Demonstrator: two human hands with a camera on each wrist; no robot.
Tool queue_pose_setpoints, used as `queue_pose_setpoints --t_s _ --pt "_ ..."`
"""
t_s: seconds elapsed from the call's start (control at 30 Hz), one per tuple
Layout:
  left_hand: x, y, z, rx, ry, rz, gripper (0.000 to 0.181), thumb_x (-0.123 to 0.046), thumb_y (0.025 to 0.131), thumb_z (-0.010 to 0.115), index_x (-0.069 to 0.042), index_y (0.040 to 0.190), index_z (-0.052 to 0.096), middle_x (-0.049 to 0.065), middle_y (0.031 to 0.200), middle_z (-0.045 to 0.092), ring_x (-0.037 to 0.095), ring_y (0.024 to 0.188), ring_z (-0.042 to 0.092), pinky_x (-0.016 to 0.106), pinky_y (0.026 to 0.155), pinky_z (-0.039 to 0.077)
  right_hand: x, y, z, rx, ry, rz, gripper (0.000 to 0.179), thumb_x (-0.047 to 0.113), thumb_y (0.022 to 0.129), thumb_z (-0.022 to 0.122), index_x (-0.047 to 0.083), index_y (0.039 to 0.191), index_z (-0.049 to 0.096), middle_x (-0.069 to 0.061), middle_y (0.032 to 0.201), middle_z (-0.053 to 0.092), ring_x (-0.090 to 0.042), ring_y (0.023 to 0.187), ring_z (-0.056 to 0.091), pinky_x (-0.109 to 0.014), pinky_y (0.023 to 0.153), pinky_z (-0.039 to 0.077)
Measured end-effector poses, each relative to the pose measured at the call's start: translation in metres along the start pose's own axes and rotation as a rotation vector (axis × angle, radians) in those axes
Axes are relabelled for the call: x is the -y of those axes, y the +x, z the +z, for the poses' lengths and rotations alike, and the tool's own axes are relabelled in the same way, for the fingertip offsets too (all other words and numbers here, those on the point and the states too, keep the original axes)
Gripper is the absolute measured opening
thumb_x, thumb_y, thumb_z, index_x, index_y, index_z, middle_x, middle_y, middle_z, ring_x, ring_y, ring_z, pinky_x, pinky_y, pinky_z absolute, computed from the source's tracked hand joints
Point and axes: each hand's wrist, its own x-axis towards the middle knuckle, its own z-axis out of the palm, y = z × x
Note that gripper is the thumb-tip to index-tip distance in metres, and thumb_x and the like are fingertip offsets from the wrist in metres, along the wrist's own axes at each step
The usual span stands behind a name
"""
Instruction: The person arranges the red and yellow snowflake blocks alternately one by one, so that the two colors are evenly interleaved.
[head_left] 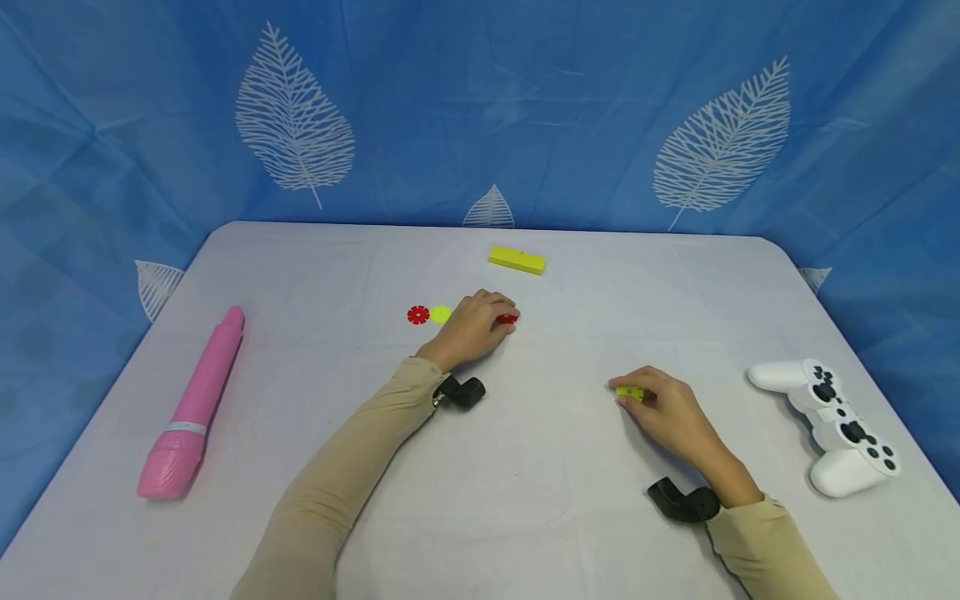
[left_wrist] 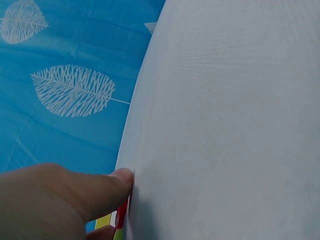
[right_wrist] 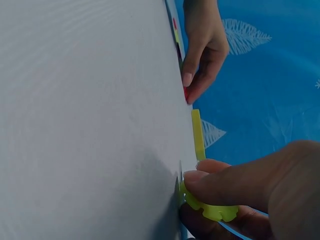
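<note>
My left hand (head_left: 474, 323) is at the tabletop left of the yellow block, thumb and fingers pinching a red notched disc (head_left: 507, 318). Just left of that hand, a red notched disc (head_left: 417, 315) and a yellow-green disc (head_left: 440, 314) lie side by side; the hand covers whatever is under it. Nearer and to the right, my right hand (head_left: 667, 412) pinches a yellow-green notched disc (head_left: 630, 392) between thumb and fingers, low over the table. In the right wrist view this disc (right_wrist: 220, 212) stands on edge below the thumb, its scalloped rim showing.
A long yellow block (head_left: 517, 260) lies near the far edge of the white-covered table (head_left: 480, 500). On the left is a long pink item (head_left: 198, 392) with a pale band. A white game controller (head_left: 828, 425) lies at the right. Behind hangs a blue leaf-patterned cloth (head_left: 480, 100).
</note>
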Motion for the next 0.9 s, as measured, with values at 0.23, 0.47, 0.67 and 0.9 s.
queue_pose_setpoints --t_s 0.23,0.47,0.67,0.9 --pt "0.0 -0.001 0.0 0.002 0.0 -0.002 0.026 -0.024 0.089 0.057 -0.016 0.112 0.064 -0.001 0.121 0.059 0.019 0.113 0.049 0.036 0.092 0.04 0.008 0.0 0.003 0.003 0.024 -0.022 0.022 0.004 0.075 0.07 0.011 0.096 0.07 -0.002 0.089 0.067 -0.005 0.068 0.051 -0.02 0.059 0.043" --pt "-0.001 -0.001 -0.001 -0.006 -0.004 -0.002 0.025 -0.024 0.089 0.057 -0.016 0.112 0.065 0.0 0.121 0.059 0.019 0.112 0.05 0.035 0.092 0.04 0.016 0.006 0.009 0.027 0.064 -0.048 0.025 0.004 0.075 0.07 0.01 0.099 0.069 -0.002 0.087 0.066 -0.005 0.066 0.048 -0.02 0.058 0.041" --pt "-0.001 -0.001 0.0 -0.005 -0.005 -0.007 0.025 -0.024 0.089 0.057 -0.016 0.112 0.065 -0.001 0.121 0.059 0.019 0.111 0.05 0.035 0.092 0.04 0.026 0.027 0.018 0.021 0.073 -0.053 0.025 0.002 0.078 0.066 0.007 0.102 0.067 -0.008 0.093 0.067 -0.015 0.074 0.057 -0.027 0.064 0.047" --pt "-0.001 0.0 0.0 -0.005 0.004 -0.006 0.025 -0.024 0.089 0.057 -0.017 0.112 0.065 -0.001 0.121 0.059 0.019 0.111 0.05 0.036 0.093 0.04 0.042 0.063 0.032 -0.035 0.076 -0.012 0.026 0.001 0.081 0.06 0.004 0.106 0.065 -0.016 0.097 0.068 -0.025 0.08 0.062 -0.039 0.071 0.05"
